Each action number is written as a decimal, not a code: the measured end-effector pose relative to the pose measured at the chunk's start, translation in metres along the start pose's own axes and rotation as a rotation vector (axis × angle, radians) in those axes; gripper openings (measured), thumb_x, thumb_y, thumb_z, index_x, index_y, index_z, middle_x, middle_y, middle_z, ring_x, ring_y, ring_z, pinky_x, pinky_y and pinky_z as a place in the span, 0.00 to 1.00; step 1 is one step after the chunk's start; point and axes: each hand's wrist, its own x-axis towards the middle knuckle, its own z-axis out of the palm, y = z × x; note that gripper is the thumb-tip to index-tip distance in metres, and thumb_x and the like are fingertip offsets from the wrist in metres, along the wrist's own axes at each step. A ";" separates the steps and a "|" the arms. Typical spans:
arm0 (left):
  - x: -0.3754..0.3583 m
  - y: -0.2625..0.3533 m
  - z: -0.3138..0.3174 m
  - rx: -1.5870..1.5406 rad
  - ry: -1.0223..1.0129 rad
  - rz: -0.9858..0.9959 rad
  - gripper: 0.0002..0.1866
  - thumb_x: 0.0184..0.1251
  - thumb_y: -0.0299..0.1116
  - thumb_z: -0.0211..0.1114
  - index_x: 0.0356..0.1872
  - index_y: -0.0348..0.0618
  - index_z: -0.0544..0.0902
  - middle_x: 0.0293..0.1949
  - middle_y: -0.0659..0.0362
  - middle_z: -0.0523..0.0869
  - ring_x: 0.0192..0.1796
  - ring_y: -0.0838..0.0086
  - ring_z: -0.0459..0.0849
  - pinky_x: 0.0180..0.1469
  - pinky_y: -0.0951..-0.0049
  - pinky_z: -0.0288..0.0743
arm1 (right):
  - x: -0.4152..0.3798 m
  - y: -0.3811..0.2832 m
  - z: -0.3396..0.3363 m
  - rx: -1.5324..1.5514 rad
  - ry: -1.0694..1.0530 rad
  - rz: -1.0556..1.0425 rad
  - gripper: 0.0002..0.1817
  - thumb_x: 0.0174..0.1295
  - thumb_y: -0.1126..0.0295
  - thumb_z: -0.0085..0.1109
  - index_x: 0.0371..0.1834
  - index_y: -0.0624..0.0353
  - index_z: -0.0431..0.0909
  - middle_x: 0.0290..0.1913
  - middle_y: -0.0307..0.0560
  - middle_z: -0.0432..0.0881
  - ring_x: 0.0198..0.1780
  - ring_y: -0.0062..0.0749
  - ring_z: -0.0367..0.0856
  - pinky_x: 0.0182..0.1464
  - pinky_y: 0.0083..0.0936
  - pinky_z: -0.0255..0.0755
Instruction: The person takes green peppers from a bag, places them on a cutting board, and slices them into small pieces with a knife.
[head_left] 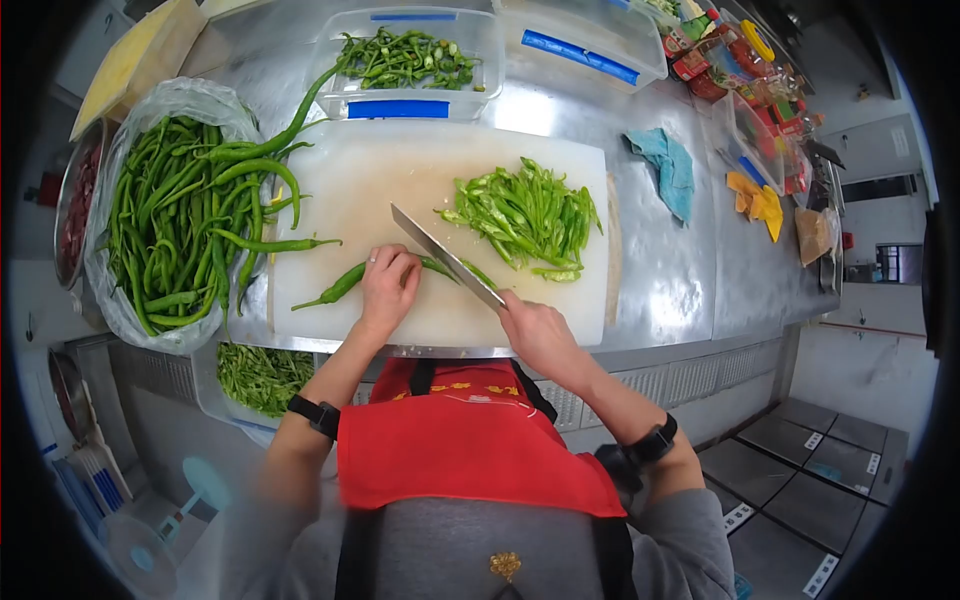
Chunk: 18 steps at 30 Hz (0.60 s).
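Observation:
On a white cutting board [350, 170], my left hand [389, 285] presses its curled fingers onto a long green pepper [343, 285]. My right hand [540, 335] grips the handle of a broad kitchen knife [440, 250]. The blade slants across the pepper just right of my left fingers, and a cut piece [478, 272] lies beyond it. A heap of sliced green pepper [530, 215] covers the right part of the board. The knife handle is mostly hidden in my fist.
Left of the board, a plastic bag [100, 290] holds many whole peppers, some reaching over the board's edge. Behind stands a clear tub [490, 75] of pepper stems. A blue cloth [665, 170] lies on the right, with bottles [740, 60] farther back. Sliced peppers fill a lower tub [262, 378].

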 end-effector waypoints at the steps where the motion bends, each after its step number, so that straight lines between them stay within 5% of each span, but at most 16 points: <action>1: 0.001 0.000 0.000 -0.011 0.005 -0.001 0.07 0.50 0.22 0.68 0.30 0.41 0.80 0.37 0.55 0.79 0.42 0.58 0.77 0.44 0.63 0.72 | -0.007 -0.002 -0.005 -0.004 0.003 -0.010 0.11 0.67 0.70 0.48 0.50 0.62 0.69 0.26 0.63 0.80 0.29 0.62 0.79 0.32 0.52 0.72; 9: 0.002 0.004 -0.009 -0.054 -0.019 -0.030 0.08 0.50 0.21 0.68 0.32 0.42 0.82 0.38 0.55 0.80 0.43 0.58 0.78 0.45 0.63 0.74 | 0.005 -0.005 0.011 0.051 -0.006 0.036 0.10 0.67 0.70 0.49 0.48 0.62 0.70 0.26 0.65 0.79 0.30 0.64 0.79 0.33 0.53 0.71; 15: -0.007 -0.005 -0.035 0.274 0.012 -0.184 0.09 0.51 0.25 0.69 0.35 0.49 0.85 0.37 0.60 0.80 0.43 0.61 0.78 0.43 0.63 0.76 | -0.004 0.017 0.004 0.032 0.039 0.067 0.11 0.67 0.70 0.49 0.51 0.59 0.70 0.26 0.62 0.80 0.30 0.62 0.79 0.33 0.53 0.72; 18: -0.002 0.007 -0.009 0.180 -0.022 -0.007 0.09 0.50 0.24 0.71 0.34 0.47 0.85 0.36 0.60 0.81 0.42 0.60 0.78 0.43 0.64 0.74 | -0.010 0.015 -0.010 0.015 0.059 0.084 0.12 0.67 0.69 0.49 0.51 0.59 0.70 0.27 0.62 0.80 0.30 0.62 0.79 0.33 0.52 0.72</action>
